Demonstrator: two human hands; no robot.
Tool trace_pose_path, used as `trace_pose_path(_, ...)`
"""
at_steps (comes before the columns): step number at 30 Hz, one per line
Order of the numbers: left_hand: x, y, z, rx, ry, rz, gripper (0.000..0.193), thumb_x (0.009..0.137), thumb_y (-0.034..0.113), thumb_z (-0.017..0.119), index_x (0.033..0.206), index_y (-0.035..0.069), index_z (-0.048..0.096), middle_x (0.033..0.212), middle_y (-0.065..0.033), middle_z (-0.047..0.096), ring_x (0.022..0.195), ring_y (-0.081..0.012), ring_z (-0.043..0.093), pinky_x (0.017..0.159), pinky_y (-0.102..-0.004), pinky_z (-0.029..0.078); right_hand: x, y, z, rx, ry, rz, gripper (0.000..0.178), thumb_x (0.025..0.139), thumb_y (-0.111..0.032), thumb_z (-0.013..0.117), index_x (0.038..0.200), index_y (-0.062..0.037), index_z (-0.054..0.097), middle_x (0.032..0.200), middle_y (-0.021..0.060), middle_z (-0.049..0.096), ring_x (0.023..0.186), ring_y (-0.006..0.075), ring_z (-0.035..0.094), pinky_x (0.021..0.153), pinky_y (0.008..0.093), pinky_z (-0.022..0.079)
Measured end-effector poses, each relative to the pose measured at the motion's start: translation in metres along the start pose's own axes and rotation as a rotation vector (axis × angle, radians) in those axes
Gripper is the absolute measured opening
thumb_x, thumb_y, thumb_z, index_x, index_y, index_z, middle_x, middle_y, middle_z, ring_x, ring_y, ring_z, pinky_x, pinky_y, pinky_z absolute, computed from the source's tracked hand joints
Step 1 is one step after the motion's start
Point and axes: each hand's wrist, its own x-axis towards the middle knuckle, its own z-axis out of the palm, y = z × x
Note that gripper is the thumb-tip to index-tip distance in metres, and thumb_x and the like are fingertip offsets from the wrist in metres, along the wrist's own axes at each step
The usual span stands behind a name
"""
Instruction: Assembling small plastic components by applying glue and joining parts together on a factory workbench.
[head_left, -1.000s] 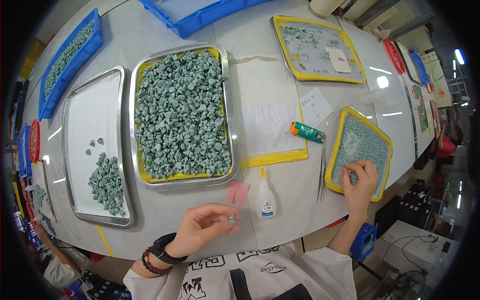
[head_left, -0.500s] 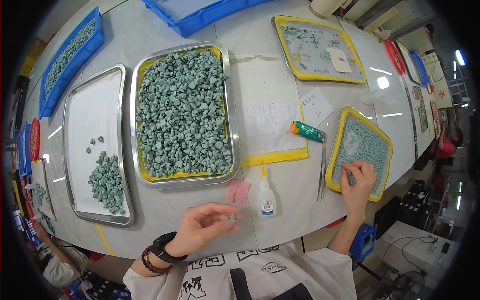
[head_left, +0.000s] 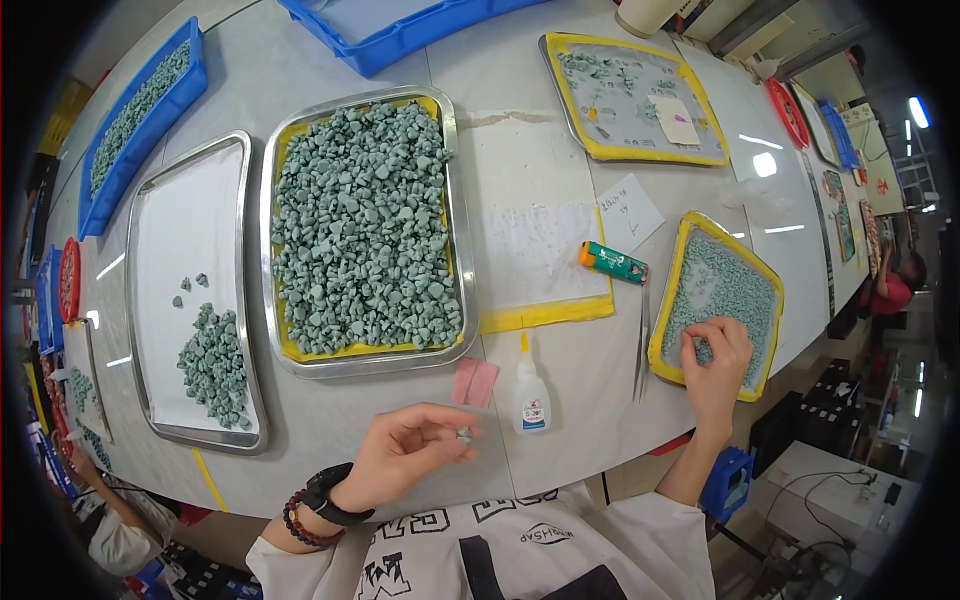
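Observation:
Between the thumb and fingertips of my left hand (head_left: 412, 450) is a small grey-green stone-like piece (head_left: 464, 435), held just above the table near its front edge. My right hand (head_left: 718, 365) reaches over a small yellow-rimmed tray (head_left: 664, 345) spread with tiny green bits (head_left: 735, 285). Its fingers are bent toward the thumb down among the bits; whatever they pinch is too small to make out. Between my hands a white glue bottle (head_left: 530, 398) with a yellow nozzle stands upright, beside a pink cloth strip (head_left: 474, 382).
A metal tray (head_left: 466, 250) heaped with green pieces lies ahead. Left of it, a white-lined tray (head_left: 190, 240) bears a smaller pile. Tweezers (head_left: 641, 345), a green-and-orange tube (head_left: 615, 262) and a paper note (head_left: 632, 212) lie near another yellow-rimmed tray (head_left: 640, 154). Blue bins (head_left: 190, 105) stand farther off.

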Motion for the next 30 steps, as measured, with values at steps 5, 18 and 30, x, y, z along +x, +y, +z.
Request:
trace_pose_path(5, 0.000, 0.001, 0.000, 0.009, -0.002, -0.004, 0.024, 0.087, -0.006, 0.054, 0.111, -0.004, 0.056, 0.105, -0.0153, 0.063, 0.088, -0.0198, 0.065, 0.078, -0.0299, 0.053, 0.000, -0.003, -0.003, -0.012, -0.015, 0.002, 0.011, 0.067, 0.001, 0.067, 0.074, -0.0044, 0.060, 0.079, 0.0053, 0.053, 0.080, 0.0229, 0.052, 0.074, 0.0335, 0.036)
trace_pose_path(18, 0.000, 0.000, 0.005, 0.013, -0.092, 0.079, 0.021, 0.087, -0.006, 0.055, 0.107, -0.005, 0.059, 0.106, -0.0140, 0.062, 0.095, -0.0182, 0.061, 0.083, -0.0315, 0.052, -0.014, -0.140, -0.009, 0.863, -0.281, -0.427, 0.025, 0.053, 0.000, 0.072, 0.074, -0.0090, 0.062, 0.078, 0.0023, 0.056, 0.072, 0.0217, 0.053, 0.067, 0.0332, 0.040)
trace_pose_path(30, -0.001, 0.002, -0.008, 0.321, -0.162, 0.127, 0.009, 0.083, -0.004, 0.061, 0.092, -0.004, 0.062, 0.098, -0.0098, 0.062, 0.090, -0.0151, 0.060, 0.079, -0.0288, 0.050, -0.016, -0.158, 0.001, 0.882, -0.401, -0.552, 0.028, 0.053, -0.001, 0.074, 0.076, -0.0106, 0.063, 0.079, 0.0001, 0.056, 0.071, 0.0211, 0.052, 0.068, 0.0328, 0.039)
